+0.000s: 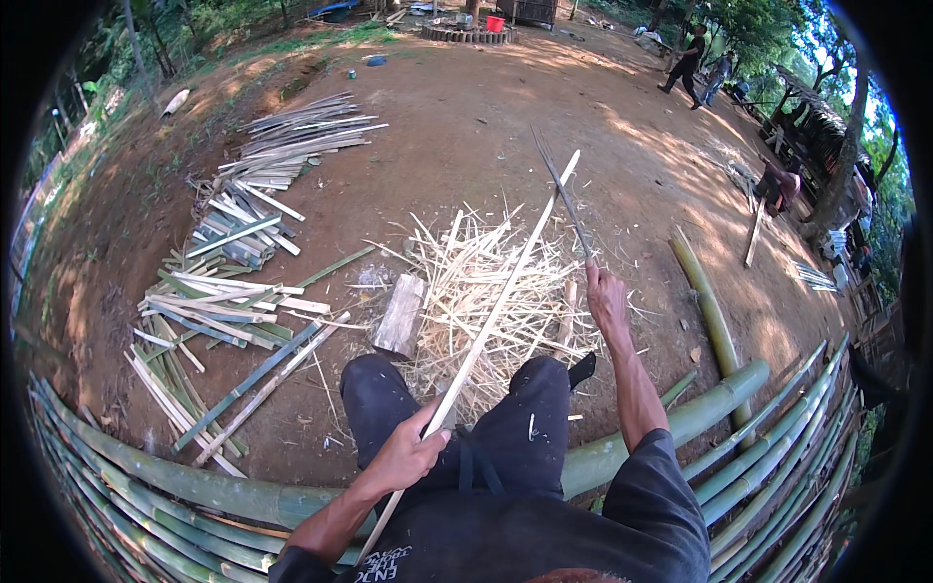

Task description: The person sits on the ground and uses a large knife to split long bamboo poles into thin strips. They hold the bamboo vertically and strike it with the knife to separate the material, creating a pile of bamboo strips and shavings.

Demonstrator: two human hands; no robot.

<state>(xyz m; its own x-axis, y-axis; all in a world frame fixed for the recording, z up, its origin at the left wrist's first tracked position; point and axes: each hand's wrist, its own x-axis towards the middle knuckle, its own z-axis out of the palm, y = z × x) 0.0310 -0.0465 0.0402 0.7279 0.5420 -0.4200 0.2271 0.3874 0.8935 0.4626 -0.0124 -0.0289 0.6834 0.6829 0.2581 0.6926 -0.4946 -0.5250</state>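
Here, left hand (408, 455) is closed around a long bamboo strip (496, 311) over the lap. Right hand (604, 296) grips a thin blade (564, 199), raised above the shavings pile (486, 291) beside a wood block (400, 316).

Your left hand (408, 455) grips a pale cream bamboo strip (491, 316); your right hand (604, 294) holds a dark grey blade (562, 194). Your trousers (515, 408) are black with small whitish flecks, and your shirt (544, 530) is black with white lettering. At twelve o'clock from your knees lies a straw-yellow heap of shavings (486, 282) beside a grey-brown wood block (399, 316). At ten o'clock the split slats (224, 301) mix green skins with off-white faces. The whole poles (739, 457) at four o'clock are green. The ground (466, 117) is reddish brown, dappled with sunlight. At twelve o'clock, far off, sits a red bucket (496, 23).
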